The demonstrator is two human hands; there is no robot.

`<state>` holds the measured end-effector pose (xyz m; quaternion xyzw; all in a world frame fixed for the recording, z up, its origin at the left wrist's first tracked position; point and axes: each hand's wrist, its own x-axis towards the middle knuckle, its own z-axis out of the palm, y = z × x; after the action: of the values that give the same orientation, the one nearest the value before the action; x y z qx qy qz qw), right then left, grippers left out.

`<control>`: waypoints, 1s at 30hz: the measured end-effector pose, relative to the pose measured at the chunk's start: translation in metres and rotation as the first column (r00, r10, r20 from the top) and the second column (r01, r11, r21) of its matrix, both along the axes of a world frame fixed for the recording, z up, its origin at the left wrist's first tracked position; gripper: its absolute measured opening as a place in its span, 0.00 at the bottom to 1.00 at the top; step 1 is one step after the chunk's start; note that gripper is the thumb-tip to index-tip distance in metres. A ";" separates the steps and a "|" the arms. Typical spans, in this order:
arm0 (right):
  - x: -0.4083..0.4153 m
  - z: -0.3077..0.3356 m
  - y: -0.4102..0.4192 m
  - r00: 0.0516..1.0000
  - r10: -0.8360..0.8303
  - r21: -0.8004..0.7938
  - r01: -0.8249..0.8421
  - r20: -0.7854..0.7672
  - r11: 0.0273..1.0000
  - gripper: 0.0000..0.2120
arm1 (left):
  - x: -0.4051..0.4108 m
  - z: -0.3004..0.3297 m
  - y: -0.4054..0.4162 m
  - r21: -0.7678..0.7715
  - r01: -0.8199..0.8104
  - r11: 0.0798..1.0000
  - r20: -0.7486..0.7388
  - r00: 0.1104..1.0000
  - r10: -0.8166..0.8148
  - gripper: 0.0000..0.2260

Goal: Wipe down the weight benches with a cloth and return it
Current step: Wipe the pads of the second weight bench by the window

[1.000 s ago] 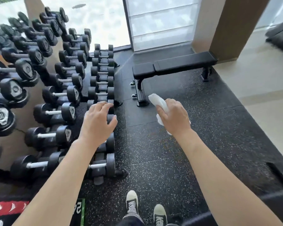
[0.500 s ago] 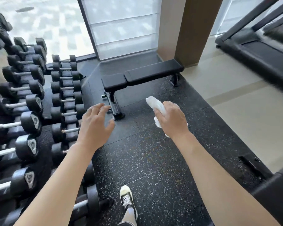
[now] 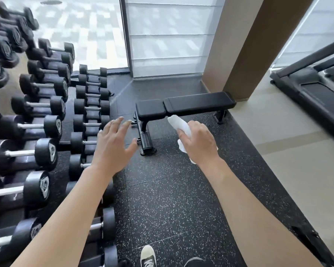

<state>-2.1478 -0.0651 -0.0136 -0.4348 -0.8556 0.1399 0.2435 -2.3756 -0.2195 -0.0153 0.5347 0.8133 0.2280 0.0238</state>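
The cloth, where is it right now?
The white cloth is in the right hand, held up in the middle of the head view, in front of the black bench and above the speckled floor.

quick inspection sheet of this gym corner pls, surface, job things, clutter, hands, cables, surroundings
surface: black speckled rubber floor; pale tiled floor to the right.
job's things: flat black bench ahead on the rubber floor, untouched; white cloth bunched in the right hand.
clutter: dumbbells in rows on racks to the left; none seen on the walkway.
hands: left hand empty, fingers spread, in the air; right hand grips the cloth, short of the bench.
cables: nothing seen.
surroundings: window with blinds behind the bench, brown pillar, treadmill at right; shoes at the bottom edge.
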 end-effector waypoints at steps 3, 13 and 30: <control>-0.023 0.002 0.018 1.000 0.015 0.016 -0.015 -0.015 1.000 0.14 | -0.022 0.000 0.015 0.007 -0.017 1.000 0.005 1.000 0.017 0.29; -0.054 -0.021 0.119 0.998 0.045 -0.005 -0.045 -0.033 0.999 0.14 | -0.051 -0.014 0.104 -0.020 -0.072 0.997 0.000 0.997 0.072 0.29; -0.064 -0.032 0.396 0.988 0.085 -0.071 -0.094 -0.126 0.993 0.17 | -0.038 0.011 0.351 -0.082 -0.199 0.977 -0.166 0.969 0.184 0.35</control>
<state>-2.2121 0.3308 -0.0452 -0.3956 -0.8516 0.2101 0.2723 -2.4136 0.1319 -0.0047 0.4682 0.8707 0.1462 -0.0366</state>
